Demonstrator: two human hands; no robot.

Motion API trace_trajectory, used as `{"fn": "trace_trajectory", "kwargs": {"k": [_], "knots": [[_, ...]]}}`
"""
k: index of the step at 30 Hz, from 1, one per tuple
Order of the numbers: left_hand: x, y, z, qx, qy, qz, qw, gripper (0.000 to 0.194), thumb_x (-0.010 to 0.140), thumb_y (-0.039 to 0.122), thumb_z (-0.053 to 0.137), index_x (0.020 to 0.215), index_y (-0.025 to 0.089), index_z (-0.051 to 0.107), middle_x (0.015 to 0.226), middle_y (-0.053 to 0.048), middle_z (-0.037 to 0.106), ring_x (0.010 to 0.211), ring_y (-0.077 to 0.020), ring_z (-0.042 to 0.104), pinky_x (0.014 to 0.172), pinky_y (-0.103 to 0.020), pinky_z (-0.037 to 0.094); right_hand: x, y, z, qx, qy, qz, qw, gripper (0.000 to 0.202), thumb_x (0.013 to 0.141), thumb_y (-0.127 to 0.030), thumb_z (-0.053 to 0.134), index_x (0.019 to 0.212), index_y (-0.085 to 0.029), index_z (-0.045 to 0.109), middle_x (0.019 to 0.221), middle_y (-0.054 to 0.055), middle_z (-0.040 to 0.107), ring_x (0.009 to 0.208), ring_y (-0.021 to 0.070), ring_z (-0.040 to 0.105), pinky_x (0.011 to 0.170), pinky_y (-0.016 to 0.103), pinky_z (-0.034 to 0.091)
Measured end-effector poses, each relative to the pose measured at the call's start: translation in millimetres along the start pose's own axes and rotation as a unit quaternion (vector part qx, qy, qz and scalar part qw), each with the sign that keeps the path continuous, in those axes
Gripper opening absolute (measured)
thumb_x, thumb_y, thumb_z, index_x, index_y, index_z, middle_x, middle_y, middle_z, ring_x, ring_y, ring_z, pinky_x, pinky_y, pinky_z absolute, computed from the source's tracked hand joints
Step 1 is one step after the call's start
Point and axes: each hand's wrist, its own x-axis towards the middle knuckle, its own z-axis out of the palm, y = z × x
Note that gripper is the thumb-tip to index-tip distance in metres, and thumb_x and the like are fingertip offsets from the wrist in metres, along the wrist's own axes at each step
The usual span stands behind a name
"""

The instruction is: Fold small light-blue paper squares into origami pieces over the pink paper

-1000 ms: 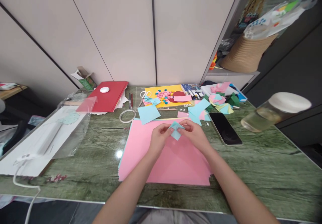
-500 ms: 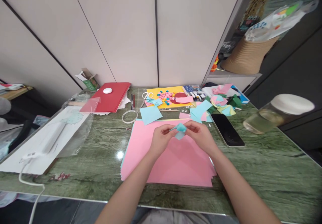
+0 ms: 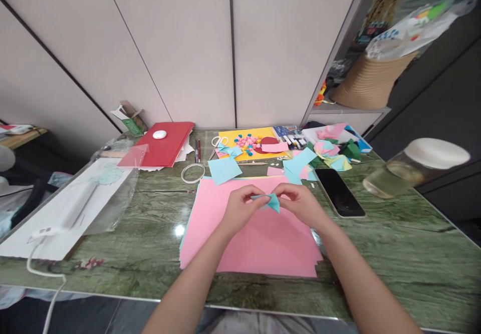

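Over the stack of pink paper [image 3: 263, 244], a small folded blue paper [image 3: 274, 203] is held between my two hands. My left hand [image 3: 242, 206] pinches its left part, thumb on top. My right hand [image 3: 298, 204] grips it at the upper right, with fingers bent around its edge. A flat blue square [image 3: 224, 171] lies just behind the stack, beside a small folded blue piece [image 3: 233, 151]. More blue sheets [image 3: 300, 164] lie beyond my right hand.
Right of the stack are a black phone [image 3: 340, 194] and a lidded jar [image 3: 398, 174]. Behind lie scissors [image 3: 220, 141], a yellow sheet [image 3: 229, 136] with small colored balls, and a tape roll [image 3: 193, 173]. A red folder [image 3: 169, 143] is back left.
The folded blue paper has turned between my fingers, and its loose point now hangs toward the lower right. Both hands stay in nearly the same place.
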Motion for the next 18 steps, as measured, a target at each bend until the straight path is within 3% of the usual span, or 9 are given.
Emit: {"fn": "trace_trajectory", "kwargs": {"k": [9, 18], "knots": [[-0.1, 3.1, -2.1, 0.113, -0.003, 0.064, 0.992, 0.013, 0.074, 0.029, 0.061, 0.073, 0.017, 0.065, 0.072, -0.002, 0.062, 0.07, -0.0142, 0.056, 0.065, -0.025, 0.042, -1.0, 3.8, -1.9, -0.045, 0.023, -0.005, 0.999, 0.007, 0.072, -0.021, 0.06, 0.074, -0.02, 0.066, 0.075, 0.001, 0.064, 0.073, 0.0152, 0.057, 0.069, 0.027, 0.043], [1.1, 0.2, -2.4, 0.045, -0.033, 0.011, 0.998, 0.011, 0.074, 0.026, 0.059, 0.072, 0.015, 0.058, 0.07, -0.001, 0.058, 0.068, -0.0126, 0.054, 0.063, -0.024, 0.041, -0.8, 4.2, -2.2, -0.049, 0.021, -0.01, 0.999, 0.005, 0.072, -0.02, 0.061, 0.074, -0.02, 0.066, 0.074, 0.001, 0.063, 0.071, 0.0149, 0.057, 0.069, 0.027, 0.043]]}}
